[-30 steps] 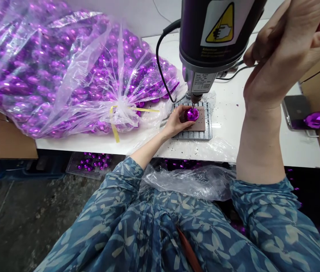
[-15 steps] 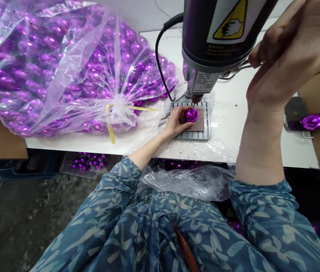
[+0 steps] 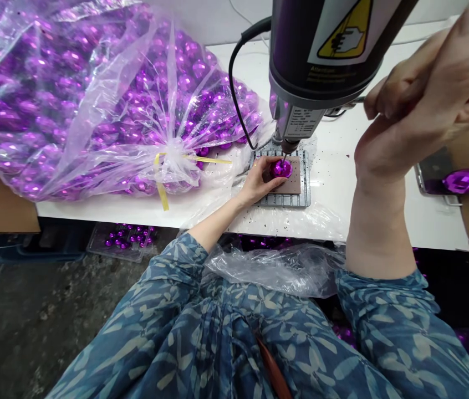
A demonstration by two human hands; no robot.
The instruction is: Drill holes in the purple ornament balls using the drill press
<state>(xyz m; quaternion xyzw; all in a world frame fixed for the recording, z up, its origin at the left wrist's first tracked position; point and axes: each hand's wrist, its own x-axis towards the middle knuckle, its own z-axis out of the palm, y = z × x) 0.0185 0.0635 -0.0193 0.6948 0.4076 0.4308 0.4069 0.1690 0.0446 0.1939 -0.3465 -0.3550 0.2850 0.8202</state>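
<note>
My left hand (image 3: pixel 258 178) is closed on a shiny purple ball (image 3: pixel 281 168) and holds it on a brown pad on the drill's slotted metal base (image 3: pixel 305 191). The drill bit touches the top of the ball, under the dark drill head (image 3: pixel 321 50). My right hand (image 3: pixel 421 105) is raised at the right, fingers wrapped round the drill's thin metal lever (image 3: pixel 355 102).
A large clear bag of purple balls (image 3: pixel 93 105), tied with yellow tape, fills the left of the white table (image 3: pixel 342 221). A purple faceted ornament (image 3: pixel 465 180) lies by a phone at the right. Loose plastic (image 3: pixel 276 269) covers my lap. A tray of balls (image 3: pixel 128 239) lies on the floor.
My right hand has come down a little with the lever. The left hand keeps the ball under the bit. The view has shifted slightly.
</note>
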